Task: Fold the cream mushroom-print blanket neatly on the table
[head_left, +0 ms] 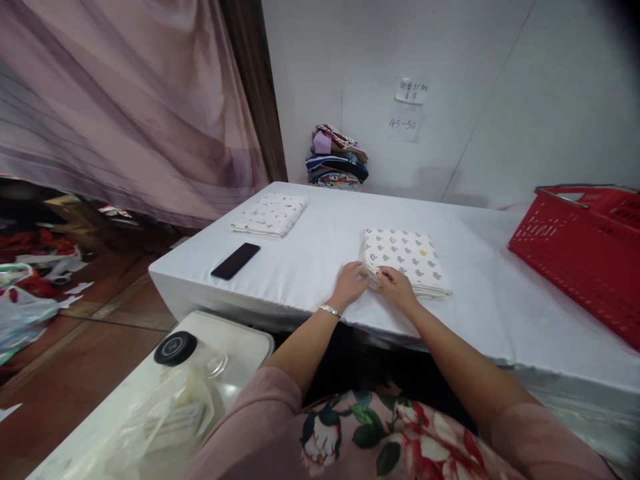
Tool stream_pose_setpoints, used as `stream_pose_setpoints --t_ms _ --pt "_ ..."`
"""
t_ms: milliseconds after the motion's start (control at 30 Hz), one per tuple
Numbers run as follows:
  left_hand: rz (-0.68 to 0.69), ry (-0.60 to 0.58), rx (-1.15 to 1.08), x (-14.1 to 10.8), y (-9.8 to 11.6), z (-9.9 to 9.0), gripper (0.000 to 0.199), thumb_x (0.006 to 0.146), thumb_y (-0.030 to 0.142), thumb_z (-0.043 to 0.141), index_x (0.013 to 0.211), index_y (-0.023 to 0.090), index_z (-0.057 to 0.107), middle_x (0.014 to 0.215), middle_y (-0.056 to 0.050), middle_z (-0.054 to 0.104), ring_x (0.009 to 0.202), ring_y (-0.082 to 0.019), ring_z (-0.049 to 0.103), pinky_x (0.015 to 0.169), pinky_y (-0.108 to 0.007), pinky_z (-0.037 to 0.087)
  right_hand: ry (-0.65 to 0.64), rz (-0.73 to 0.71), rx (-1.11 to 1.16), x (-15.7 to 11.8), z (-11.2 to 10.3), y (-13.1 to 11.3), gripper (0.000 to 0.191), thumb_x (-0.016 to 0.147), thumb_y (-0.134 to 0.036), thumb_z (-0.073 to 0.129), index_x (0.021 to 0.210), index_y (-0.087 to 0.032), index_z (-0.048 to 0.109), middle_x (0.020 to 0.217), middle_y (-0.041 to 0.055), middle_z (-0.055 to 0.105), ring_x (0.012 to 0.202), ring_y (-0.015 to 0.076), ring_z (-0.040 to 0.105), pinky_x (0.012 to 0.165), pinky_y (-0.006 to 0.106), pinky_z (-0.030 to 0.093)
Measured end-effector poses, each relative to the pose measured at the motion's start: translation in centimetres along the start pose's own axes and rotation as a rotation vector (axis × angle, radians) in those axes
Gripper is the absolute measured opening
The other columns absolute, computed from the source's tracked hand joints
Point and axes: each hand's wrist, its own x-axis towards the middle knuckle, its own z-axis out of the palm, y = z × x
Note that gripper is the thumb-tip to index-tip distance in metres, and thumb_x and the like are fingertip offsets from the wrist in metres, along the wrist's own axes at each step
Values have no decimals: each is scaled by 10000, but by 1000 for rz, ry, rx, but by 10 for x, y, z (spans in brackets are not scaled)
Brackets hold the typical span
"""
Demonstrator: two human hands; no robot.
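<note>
A folded white cloth (405,257) with grey and a few yellow mouse-head prints lies on the white-covered table (330,220) in front of me. My left hand (351,283), a bracelet at its wrist, curls at the cloth's near left corner. Close beside it, my right hand (397,287) pinches the near edge of the same cloth. Both sets of fingers are closed on the fabric, their tips partly hidden. Another folded white cloth (270,215) with small dark prints rests to the left, apart from my hands.
A black phone (235,261) lies near the table's left edge. To the right stands a red plastic basket (583,250). Stacked folded fabrics (337,160) sit by the back wall. A lower white surface (225,340) at left holds a round black object (175,348) and a plastic bag (170,420).
</note>
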Motion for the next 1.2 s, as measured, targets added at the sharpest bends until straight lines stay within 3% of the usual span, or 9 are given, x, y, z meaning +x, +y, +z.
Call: stream_pose_setpoints --t_ms 267,533,733,867,1033,1200 --pt "-38 20 135 7 3 7 217 795 360 602 874 179 692 1239 -110 569 1195 -256 463 1031 -401 340 5 -53 -35 -1 2 0 276 866 -357 442 964 -229 665 1001 40 683 894 206 613 804 343 472" --pt "-104 93 84 11 6 12 99 725 236 621 782 184 683 1198 -97 594 1149 -251 492 1016 -400 343 -38 -295 -315 -12 4 6 343 818 -325 525 1129 -198 589 1204 108 599 1157 271 494 993 454 346" --pt "-35 41 68 10 1 11 96 758 203 590 714 207 676 1126 -60 634 1093 -217 534 989 -376 393 -16 -272 -292 -8 8 8 270 885 -283 431 1077 -212 607 1116 80 638 1055 232 556 939 404 404" --pt "0 52 74 10 -5 11 131 743 120 566 700 194 665 1088 -58 642 1095 -198 537 1009 -356 386 -16 -308 -411 -8 15 7 253 874 -203 434 1051 -200 615 1159 103 617 1120 242 518 967 443 367" --pt "12 200 -48 7 -5 8 188 849 205 497 964 177 642 1183 -90 588 1150 -198 504 1021 -367 380 -75 -293 -479 -10 16 -2 252 853 -153 465 1044 -203 622 1197 102 599 1147 230 501 982 443 353" --pt "142 52 0 3 1 8 235 865 293 509 1042 197 631 1195 -80 581 1152 -206 504 1031 -373 370 -164 -251 -509 -18 -4 -6 362 825 -169 490 1171 -226 583 1300 75 548 1274 254 400 1057 532 247"
